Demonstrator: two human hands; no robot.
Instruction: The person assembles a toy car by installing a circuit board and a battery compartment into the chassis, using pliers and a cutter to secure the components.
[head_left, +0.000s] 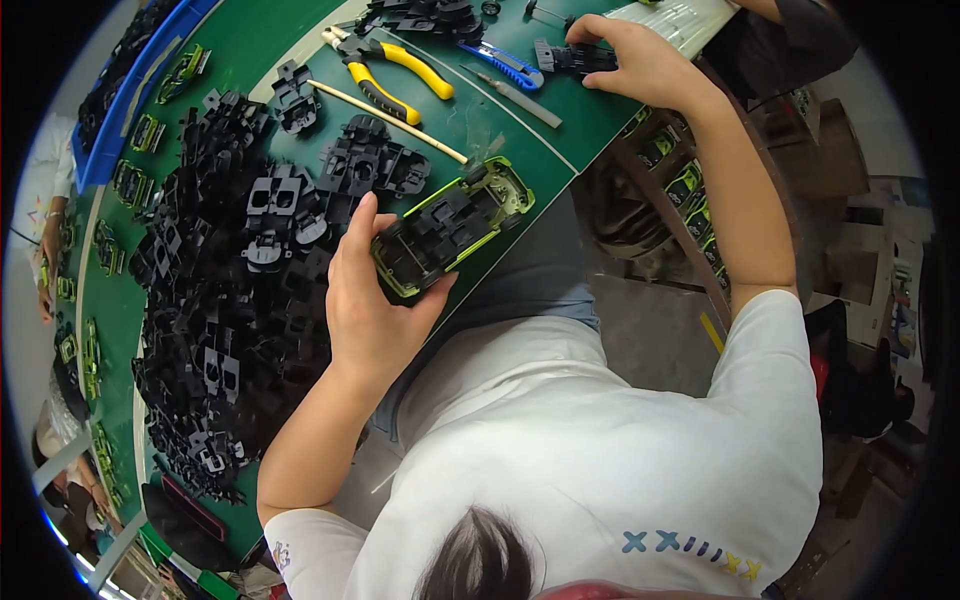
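Observation:
My left hand (368, 290) grips a lime-green toy car body (497, 190) by one end, thumb and fingers on opposite sides. The car is upside down, with black plastic parts and a wheel showing in its underside. At the far right of the table my right hand (640, 62) has its thumb and fingers about a black plastic car part (568, 58) lying on the green top. A blue utility knife (510, 66) lies just left of that part. Loose black chassis pieces (272, 215) lie beside my left hand.
A large heap of black parts (230, 310) covers the table's left. Yellow-handled pliers (385, 75), a wooden stick (390, 122) and a slim craft knife (515, 97) lie ahead. Green cars (685, 187) fill a tray at right. Other people stand along the left edge.

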